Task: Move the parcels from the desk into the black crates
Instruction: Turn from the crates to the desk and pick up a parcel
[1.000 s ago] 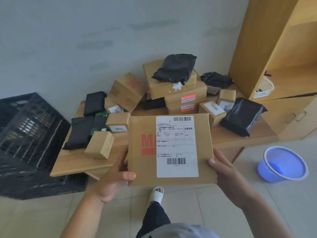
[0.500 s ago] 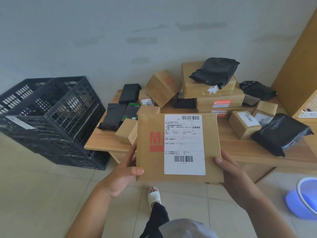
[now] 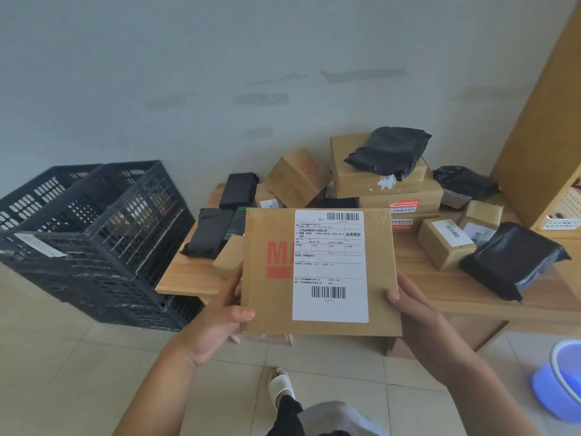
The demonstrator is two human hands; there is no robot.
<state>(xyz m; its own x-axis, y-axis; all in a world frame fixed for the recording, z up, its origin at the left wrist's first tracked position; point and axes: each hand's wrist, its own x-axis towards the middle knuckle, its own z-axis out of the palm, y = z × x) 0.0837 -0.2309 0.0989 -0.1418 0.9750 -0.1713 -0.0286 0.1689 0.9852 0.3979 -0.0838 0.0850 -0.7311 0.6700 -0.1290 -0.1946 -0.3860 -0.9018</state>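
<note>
A flat brown cardboard parcel (image 3: 317, 272) with a white shipping label and red print is held up in front of the desk. My left hand (image 3: 217, 322) grips its lower left edge, thumb on top. My right hand (image 3: 418, 322) grips its right edge. Two black slatted crates (image 3: 91, 234) stand on the floor to the left of the wooden desk (image 3: 185, 275). On the desk lie several more parcels: stacked cardboard boxes (image 3: 386, 190), small boxes (image 3: 446, 243) and black plastic bags (image 3: 512, 259).
A wooden cabinet (image 3: 540, 121) rises at the right, touching the desk. A blue plastic basin (image 3: 559, 379) sits on the tiled floor at lower right. My foot in a white slipper (image 3: 281, 383) is below the parcel. A grey wall stands behind.
The view has swung left, bringing both crates further into sight. The parcel stays gripped in both hands and has shifted slightly toward the crates.
</note>
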